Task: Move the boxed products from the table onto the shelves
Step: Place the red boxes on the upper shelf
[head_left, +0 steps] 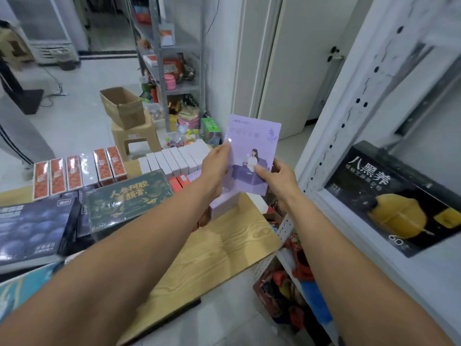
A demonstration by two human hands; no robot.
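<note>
Head view: left hand (215,168), right hand (277,182) hold purple box (252,143) near shelf (354,108).

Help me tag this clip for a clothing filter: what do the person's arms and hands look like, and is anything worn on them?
Both arms are bare. The left forearm and right forearm show no sleeve up to the frame's edge. The left hand and right hand wear no gloves, and no watch, bracelet or ring shows.
</note>
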